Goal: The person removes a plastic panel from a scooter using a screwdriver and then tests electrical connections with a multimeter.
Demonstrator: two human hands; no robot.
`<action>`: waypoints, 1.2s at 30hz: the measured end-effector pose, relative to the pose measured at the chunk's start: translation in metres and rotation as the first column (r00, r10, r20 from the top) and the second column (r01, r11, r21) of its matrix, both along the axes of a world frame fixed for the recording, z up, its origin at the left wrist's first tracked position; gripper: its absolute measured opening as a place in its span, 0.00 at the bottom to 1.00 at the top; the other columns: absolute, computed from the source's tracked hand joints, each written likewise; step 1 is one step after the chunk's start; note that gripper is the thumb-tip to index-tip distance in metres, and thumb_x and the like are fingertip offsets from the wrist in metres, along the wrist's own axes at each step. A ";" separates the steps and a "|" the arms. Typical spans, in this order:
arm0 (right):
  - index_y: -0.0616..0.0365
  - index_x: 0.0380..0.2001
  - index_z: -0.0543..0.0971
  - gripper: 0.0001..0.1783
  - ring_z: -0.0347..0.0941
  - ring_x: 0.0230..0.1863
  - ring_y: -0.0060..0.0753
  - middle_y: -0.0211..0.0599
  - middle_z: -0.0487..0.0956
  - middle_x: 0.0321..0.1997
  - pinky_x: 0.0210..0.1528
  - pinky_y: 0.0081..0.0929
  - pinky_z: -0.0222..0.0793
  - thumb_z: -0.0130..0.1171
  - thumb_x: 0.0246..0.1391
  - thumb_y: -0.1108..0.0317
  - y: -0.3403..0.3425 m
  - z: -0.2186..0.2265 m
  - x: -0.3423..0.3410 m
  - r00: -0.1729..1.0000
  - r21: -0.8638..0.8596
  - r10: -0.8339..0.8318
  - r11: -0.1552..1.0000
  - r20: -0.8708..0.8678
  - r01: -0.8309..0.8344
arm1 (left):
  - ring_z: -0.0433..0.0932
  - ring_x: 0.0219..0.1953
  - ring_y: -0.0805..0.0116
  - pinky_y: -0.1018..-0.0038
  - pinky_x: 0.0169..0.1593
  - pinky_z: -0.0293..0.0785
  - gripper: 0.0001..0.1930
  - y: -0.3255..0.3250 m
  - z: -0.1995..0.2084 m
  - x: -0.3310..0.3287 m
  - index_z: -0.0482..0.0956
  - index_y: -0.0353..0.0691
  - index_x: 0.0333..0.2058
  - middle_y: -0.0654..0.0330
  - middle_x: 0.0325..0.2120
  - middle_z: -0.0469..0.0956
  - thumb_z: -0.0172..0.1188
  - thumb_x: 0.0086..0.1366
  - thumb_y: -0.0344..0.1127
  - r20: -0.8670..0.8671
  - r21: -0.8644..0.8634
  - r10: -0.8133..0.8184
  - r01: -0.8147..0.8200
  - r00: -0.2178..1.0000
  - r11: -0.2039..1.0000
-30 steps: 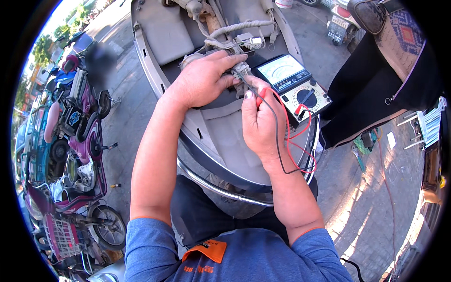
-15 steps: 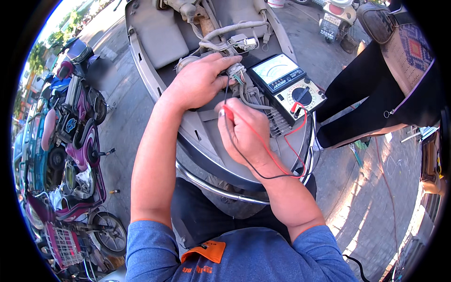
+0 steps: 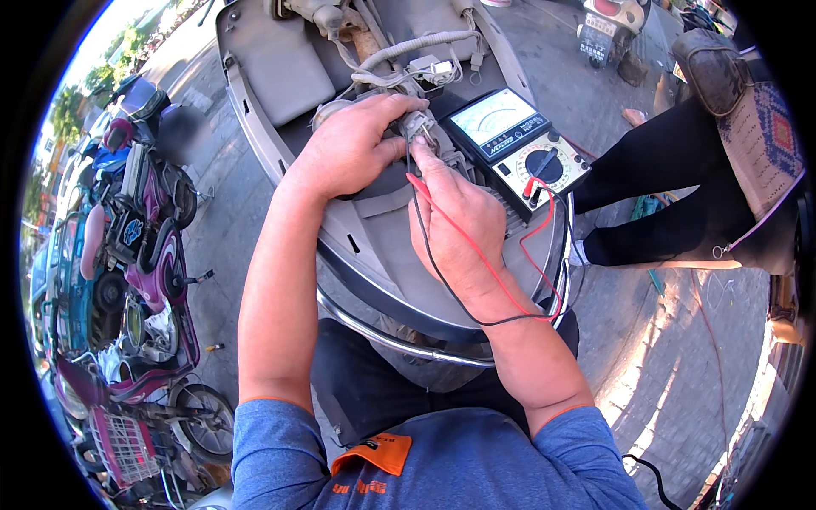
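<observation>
My left hand [image 3: 361,144] lies over the wiring at the middle of the grey scooter body, fingers and thumb closed around a wire connector [image 3: 416,127]. A black test lead [image 3: 429,246] runs up to that connector, its tip hidden by my thumb. My right hand [image 3: 459,221] is just below, its index finger stretched up against the connector and the other fingers curled on a red test probe [image 3: 415,180]. The probe's point is hidden. Beside my right hand, an analog multimeter [image 3: 518,144] rests on the scooter body [image 3: 395,263], both leads plugged in.
A corrugated wire harness [image 3: 416,47] and a white plug [image 3: 440,71] lie beyond my hands. A chrome rail [image 3: 399,347] curves round the near edge. At right stands a person in black trousers [image 3: 654,195]. Parked scooters [image 3: 153,280] line the left.
My right hand has moved up and slightly right, and its index finger now reaches the connector. My left hand keeps its hold. The view has shifted slightly.
</observation>
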State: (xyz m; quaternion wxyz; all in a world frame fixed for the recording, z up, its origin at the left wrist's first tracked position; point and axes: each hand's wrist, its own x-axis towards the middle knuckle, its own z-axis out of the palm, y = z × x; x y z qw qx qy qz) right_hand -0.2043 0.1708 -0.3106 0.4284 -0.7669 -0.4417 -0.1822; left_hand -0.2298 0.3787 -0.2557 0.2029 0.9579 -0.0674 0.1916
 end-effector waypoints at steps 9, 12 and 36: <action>0.57 0.65 0.78 0.28 0.86 0.43 0.57 0.49 0.85 0.49 0.42 0.48 0.82 0.64 0.61 0.74 0.000 0.006 -0.009 0.975 0.107 0.044 0.994 -0.218 -0.021 | 0.86 0.49 0.41 0.51 0.51 0.80 0.26 -0.004 0.005 0.003 0.78 0.44 0.61 0.46 0.41 0.88 0.73 0.66 0.39 -0.108 -0.008 0.078 -0.080 0.991 0.997; 0.61 0.70 0.72 0.32 0.84 0.50 0.62 0.55 0.83 0.55 0.47 0.50 0.82 0.62 0.62 0.75 -0.001 0.005 -0.004 0.966 0.081 0.003 0.997 -0.260 0.019 | 0.86 0.48 0.41 0.51 0.50 0.80 0.26 -0.006 0.008 0.003 0.78 0.44 0.60 0.46 0.40 0.88 0.74 0.66 0.39 -0.129 -0.012 0.090 -0.092 0.988 0.996; 0.55 0.71 0.76 0.35 0.81 0.26 0.39 0.35 0.77 0.37 0.26 0.38 0.77 0.64 0.58 0.71 0.009 -0.008 -0.016 0.996 -0.134 -0.043 0.990 0.077 0.053 | 0.86 0.45 0.38 0.50 0.47 0.79 0.21 -0.012 0.011 0.006 0.78 0.39 0.50 0.44 0.37 0.87 0.75 0.61 0.34 -0.160 0.055 0.223 -0.217 0.961 0.975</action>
